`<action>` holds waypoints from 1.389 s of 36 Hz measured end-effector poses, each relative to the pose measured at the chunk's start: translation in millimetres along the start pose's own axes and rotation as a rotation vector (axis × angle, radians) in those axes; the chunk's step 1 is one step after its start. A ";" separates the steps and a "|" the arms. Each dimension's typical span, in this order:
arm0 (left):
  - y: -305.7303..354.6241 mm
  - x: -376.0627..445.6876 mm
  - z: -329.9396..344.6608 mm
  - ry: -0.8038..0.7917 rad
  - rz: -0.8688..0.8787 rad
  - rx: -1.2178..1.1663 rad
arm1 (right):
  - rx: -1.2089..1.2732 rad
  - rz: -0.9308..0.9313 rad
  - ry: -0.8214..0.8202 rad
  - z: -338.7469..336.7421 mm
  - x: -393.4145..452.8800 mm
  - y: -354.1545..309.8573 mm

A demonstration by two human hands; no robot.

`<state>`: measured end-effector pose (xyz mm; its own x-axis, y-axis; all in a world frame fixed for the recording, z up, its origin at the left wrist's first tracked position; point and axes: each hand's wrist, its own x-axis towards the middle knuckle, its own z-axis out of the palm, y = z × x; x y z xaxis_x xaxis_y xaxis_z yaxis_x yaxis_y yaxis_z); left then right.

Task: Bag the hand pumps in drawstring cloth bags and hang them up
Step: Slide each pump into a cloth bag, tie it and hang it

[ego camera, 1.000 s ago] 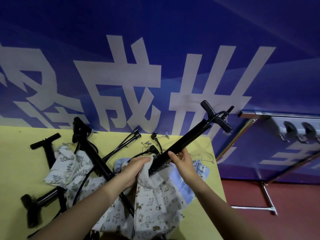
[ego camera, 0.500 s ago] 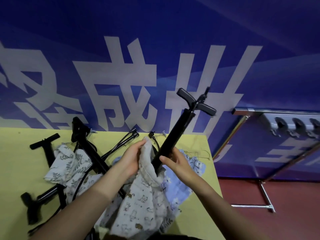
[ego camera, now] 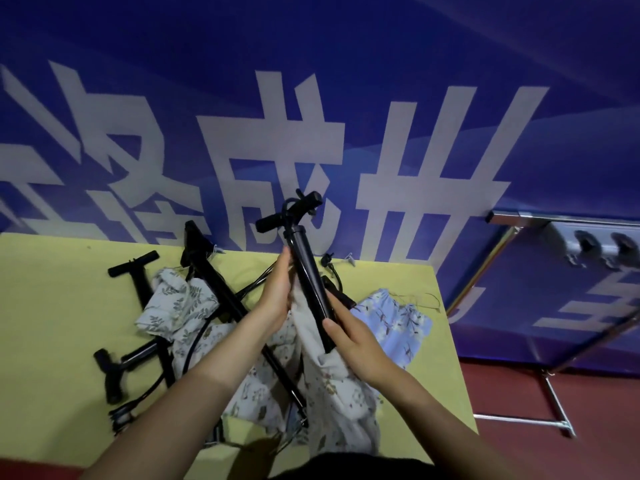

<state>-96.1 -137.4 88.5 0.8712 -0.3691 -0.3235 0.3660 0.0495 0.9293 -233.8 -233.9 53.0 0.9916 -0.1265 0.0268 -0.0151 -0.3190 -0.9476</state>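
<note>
A black hand pump is held upright at the centre of the frame, its lower end sunk into the mouth of a pale printed cloth bag. The bag's rim is gripped by the right hand below the barrel, fingers curled; the left hand is laid against barrel and cloth, fingers nearly straight. More pumps and a blue floral bag are spread on the yellow table. A metal rack is seen at right.
</note>
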 end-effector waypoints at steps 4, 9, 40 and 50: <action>-5.9 -9.1 -6.3 -0.049 0.018 -0.029 | 0.009 -0.027 -0.054 6.3 -3.3 -1.4; -1.0 -20.0 -3.3 0.044 0.013 -0.022 | 0.121 0.054 -0.034 6.5 -3.1 -1.6; 15.7 -3.1 -28.5 -0.018 0.264 0.522 | 0.401 0.452 0.172 -49.6 31.9 7.7; 10.0 -11.0 -32.4 -0.297 0.260 0.865 | 0.594 0.287 0.232 -60.5 41.7 -24.6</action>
<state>-91.4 -102.8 95.6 0.7288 -0.6702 -0.1403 -0.3003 -0.4969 0.8142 -199.9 -288.2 96.6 0.9050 -0.3471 -0.2462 -0.1340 0.3167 -0.9390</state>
